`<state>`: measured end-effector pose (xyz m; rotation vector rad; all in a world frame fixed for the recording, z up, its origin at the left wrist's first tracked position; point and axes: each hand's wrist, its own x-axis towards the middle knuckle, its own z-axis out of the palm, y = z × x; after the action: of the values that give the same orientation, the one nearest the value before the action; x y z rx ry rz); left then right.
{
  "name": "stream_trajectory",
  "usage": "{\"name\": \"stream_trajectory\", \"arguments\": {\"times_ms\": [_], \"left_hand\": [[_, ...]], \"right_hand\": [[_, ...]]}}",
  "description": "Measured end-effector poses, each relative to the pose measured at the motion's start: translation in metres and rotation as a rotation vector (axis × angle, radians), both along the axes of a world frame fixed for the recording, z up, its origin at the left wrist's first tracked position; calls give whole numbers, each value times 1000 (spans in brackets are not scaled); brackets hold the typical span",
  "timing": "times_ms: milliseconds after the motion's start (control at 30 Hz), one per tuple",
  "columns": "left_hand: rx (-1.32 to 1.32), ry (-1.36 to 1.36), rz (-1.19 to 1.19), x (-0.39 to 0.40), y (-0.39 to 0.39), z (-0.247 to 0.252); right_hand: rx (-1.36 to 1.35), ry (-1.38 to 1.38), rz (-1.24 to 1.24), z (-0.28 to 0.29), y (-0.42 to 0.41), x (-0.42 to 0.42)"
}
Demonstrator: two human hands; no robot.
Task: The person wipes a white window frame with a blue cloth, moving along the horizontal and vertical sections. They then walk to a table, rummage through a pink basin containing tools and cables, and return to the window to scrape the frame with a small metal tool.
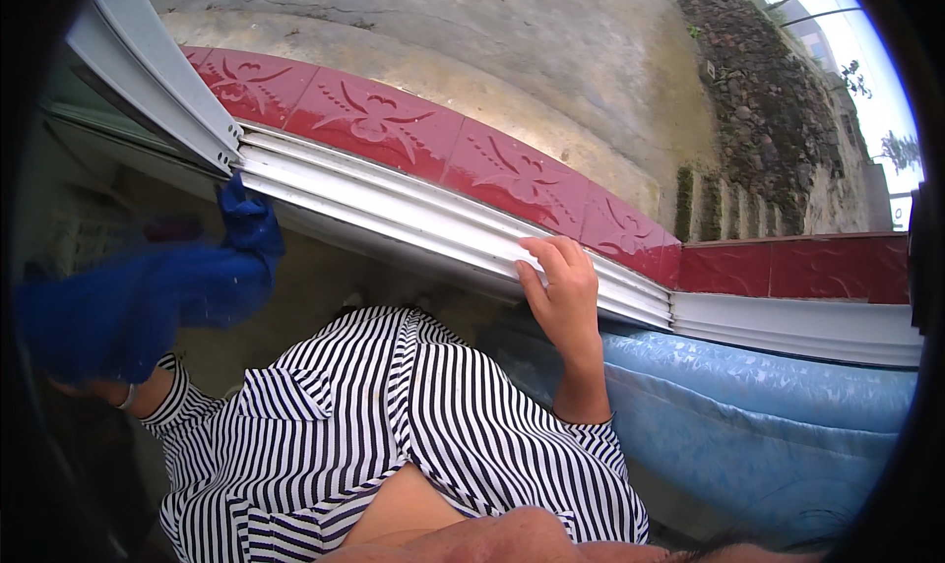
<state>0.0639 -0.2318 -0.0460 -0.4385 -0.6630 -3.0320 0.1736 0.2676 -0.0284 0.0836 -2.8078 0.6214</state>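
At the far left, my left hand (72,387) is mostly hidden by a blue cloth (214,282) that it holds; the cloth is partly blurred. One bunched end of the cloth is by the lower corner of an upright white window sash (166,76). My right hand (565,275) is at the right part of a white sliding-window track (413,205), thumb and fingers slightly apart at its ridges, with nothing seen between them. A bracelet is on the left wrist.
Red embossed tiles (384,124) edge the sill outside the track. Light blue patterned fabric (738,400) hangs at the right below a white frame (797,327). Outside are a concrete surface (517,54), a rough stone wall (768,105) and steps (731,209).
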Motion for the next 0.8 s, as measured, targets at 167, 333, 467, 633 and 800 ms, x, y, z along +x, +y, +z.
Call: {"name": "stream_trajectory", "arguments": {"times_ms": [167,333,467,633,800], "left_hand": [[494,157,-1072,-19,108,28],[-107,547,-370,-22,187,92],[-321,760,-74,-72,205,124],[-765,504,-190,-165,203,131],[-1700,788,351,-226,273,107]], "right_hand": [[-522,-243,245,-3,-51,-20],[-854,-334,617,2,-120,-61],[-963,-263,619,42,-90,-79],[-897,-45,350,132,57,-139],[-358,41,-9,155,103,-187]]}}
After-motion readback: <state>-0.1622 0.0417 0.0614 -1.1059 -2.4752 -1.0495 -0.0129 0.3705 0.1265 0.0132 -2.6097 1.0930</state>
